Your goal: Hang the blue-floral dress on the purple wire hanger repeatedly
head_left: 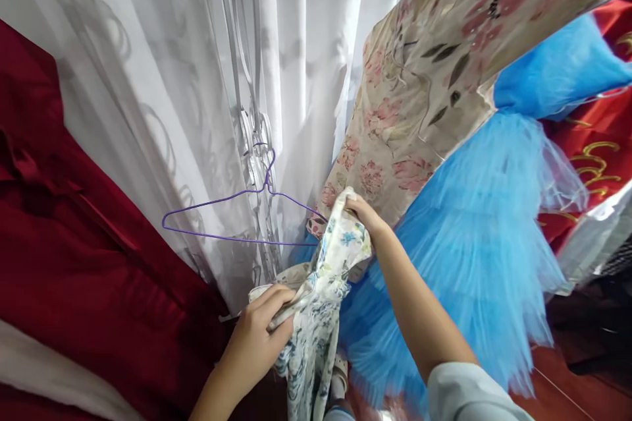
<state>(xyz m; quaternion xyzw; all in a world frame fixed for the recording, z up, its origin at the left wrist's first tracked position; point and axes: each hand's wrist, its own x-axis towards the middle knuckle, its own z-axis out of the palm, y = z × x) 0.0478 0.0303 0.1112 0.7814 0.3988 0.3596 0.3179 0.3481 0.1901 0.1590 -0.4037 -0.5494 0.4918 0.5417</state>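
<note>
A white dress with a blue and green floral print (316, 315) hangs between my two hands in the head view. My left hand (264, 325) pinches its edge at the lower left. Higher up and to the right, my right hand (364, 213) grips the top of the same dress. A purple wire hanger (222, 198) hangs just above the dress, and its right end passes behind the fabric. Whether that end is inside the dress I cannot tell. The fingertips of my right hand are partly hidden by cloth.
White curtains (306, 45) fill the back, with a white metal rack (259, 124) before them. A dark red garment (74, 243) hangs on the left. To the right hang a cream floral dress (395, 111), a blue tulle dress (474, 223) and a red cloth with gold pattern (592, 157).
</note>
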